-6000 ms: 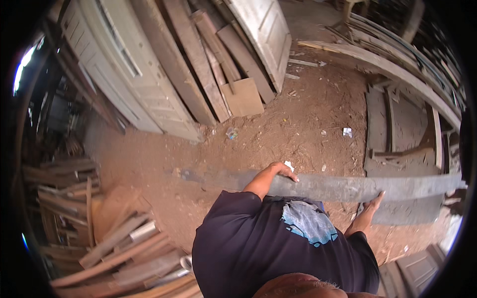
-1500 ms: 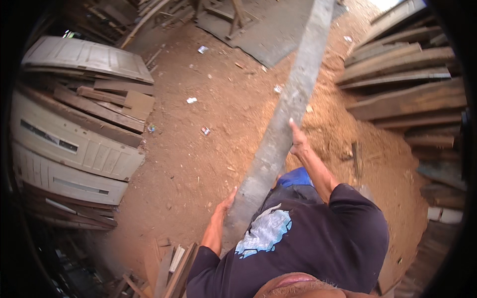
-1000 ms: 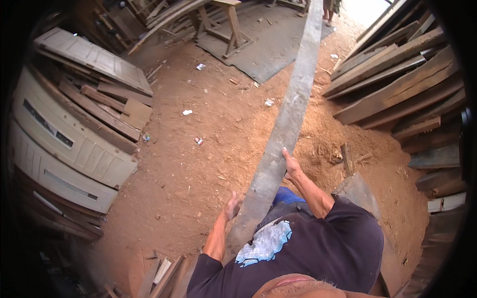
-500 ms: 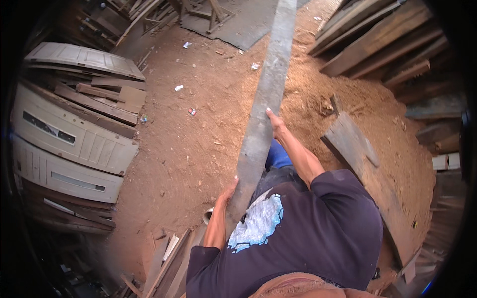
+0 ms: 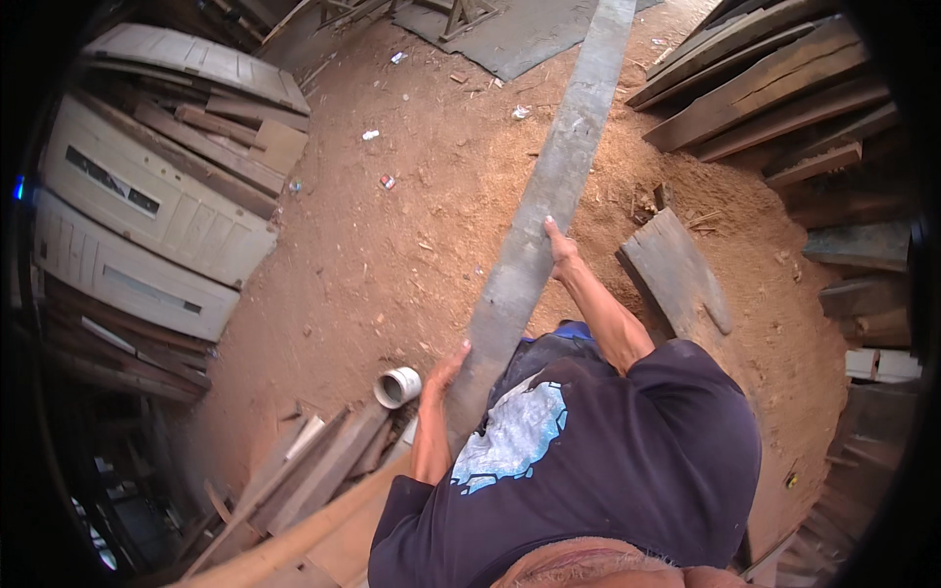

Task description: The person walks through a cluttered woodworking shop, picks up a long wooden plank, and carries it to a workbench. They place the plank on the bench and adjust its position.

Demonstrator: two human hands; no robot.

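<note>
A long grey wooden plank runs from beside my waist up to the far edge of the view. My left hand grips its left edge near the close end, thumb on top and fingers hidden below. Farther along, my right hand holds the right edge, its thumb also on the upper face and its fingers out of sight underneath. The plank's near end is hidden by my arm and dark shirt.
White panelled doors and boards are stacked at left. Thick planks lean at far right. A broad board lies on sawdust to my right. A white bucket and loose timber lie near left. A dark mat lies ahead.
My view has shifted, and the plank now slants more to the right at its far end. The white bucket shows more fully beside my left arm. Both hands keep their hold.
</note>
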